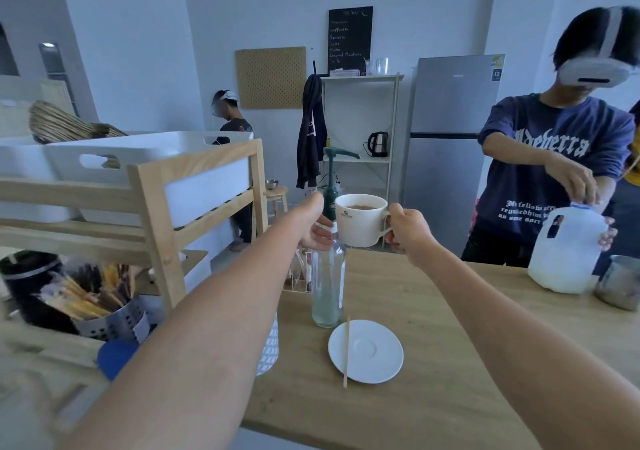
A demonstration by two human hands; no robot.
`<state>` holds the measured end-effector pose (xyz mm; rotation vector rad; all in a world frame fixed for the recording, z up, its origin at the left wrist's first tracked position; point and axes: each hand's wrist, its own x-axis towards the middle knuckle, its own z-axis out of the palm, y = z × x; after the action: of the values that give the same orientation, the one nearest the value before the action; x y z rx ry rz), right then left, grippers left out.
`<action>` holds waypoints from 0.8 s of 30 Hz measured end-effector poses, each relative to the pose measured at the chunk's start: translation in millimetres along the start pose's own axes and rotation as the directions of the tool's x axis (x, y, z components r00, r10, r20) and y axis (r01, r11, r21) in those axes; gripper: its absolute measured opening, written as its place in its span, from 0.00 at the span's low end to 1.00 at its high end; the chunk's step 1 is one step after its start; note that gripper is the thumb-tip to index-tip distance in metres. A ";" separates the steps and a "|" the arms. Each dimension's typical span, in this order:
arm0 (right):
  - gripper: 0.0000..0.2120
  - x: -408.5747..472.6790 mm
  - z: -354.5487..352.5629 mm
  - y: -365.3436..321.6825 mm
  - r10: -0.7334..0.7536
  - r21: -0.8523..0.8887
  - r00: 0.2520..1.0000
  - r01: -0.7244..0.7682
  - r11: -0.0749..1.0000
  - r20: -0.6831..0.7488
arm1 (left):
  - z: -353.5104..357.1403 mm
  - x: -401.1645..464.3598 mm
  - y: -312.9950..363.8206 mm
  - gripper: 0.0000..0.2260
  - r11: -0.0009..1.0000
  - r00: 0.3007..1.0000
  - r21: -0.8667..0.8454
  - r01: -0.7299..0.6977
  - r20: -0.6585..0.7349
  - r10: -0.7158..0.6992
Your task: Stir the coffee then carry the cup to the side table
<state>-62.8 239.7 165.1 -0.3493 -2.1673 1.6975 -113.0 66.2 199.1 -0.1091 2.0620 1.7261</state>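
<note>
A white cup [360,223] holding brown coffee is raised above the far edge of the wooden counter [433,363]. My right hand [408,233] grips its handle. My left hand [313,228] rests against the cup's left side, partly behind a clear pump bottle. On the counter near me lies the empty white saucer [375,356], and a wooden stir stick [346,352] lies across its left rim.
A clear bottle with a green pump [328,276] stands right under the cup. A wooden rack [152,186] with white bins fills the left. A person at the right holds a milk jug [568,252] beside a steel pitcher [620,281]. A small round stool [277,195] stands beyond.
</note>
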 end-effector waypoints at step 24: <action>0.15 -44.4 2.7 136.8 0.208 -0.040 0.977 -0.206 0.978 0.047 | 48.4 42.5 -134.1 0.25 0.972 0.983 -0.147 0.182 0.061 -0.175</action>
<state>-27.9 252.8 26.2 -0.5650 -2.2682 1.7965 -92.0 92.8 54.2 -0.2889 1.8245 1.7546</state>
